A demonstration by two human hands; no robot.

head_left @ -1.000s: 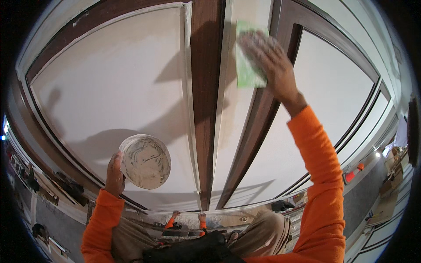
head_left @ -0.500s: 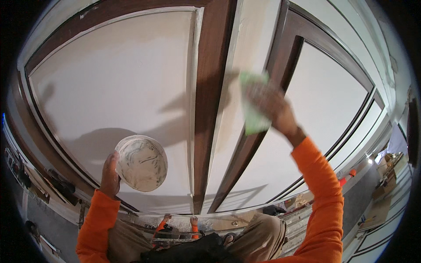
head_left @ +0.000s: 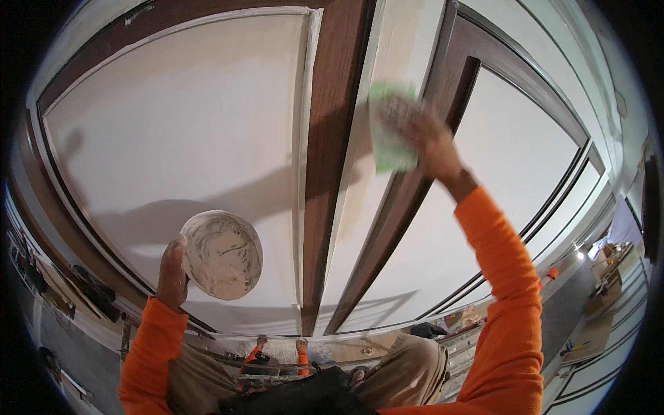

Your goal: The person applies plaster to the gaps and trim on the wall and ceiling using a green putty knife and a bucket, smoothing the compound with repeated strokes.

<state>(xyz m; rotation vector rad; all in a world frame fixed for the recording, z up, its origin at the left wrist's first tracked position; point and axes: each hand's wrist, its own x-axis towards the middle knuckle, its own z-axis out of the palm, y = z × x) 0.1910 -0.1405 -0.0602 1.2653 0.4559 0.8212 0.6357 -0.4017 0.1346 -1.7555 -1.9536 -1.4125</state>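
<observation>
My left hand (head_left: 173,272) grips the rim of a round, shallow bowl (head_left: 223,256) from its left side. Pale, dark-streaked paste coats the inside of this bowl. Higher and to the right, my right hand (head_left: 417,133) is blurred by motion, its fingers pressed on a flat, rectangular light-green spreader (head_left: 392,149). The spreader lies against or close to the pale wall strip (head_left: 370,183) between two brown wooden mouldings; contact cannot be made out. Beige patches mark this strip.
A large white panel (head_left: 200,124) framed in brown wood fills the left. Another white panel (head_left: 498,159) stands right. Below, another person's hands (head_left: 302,346) in orange sleeves show near a platform or ladder. Boards and tools lie on the floor both sides.
My right hand and the green spreader have moved up along the wall strip and slightly left. My left hand and the bowl have hardly shifted.
</observation>
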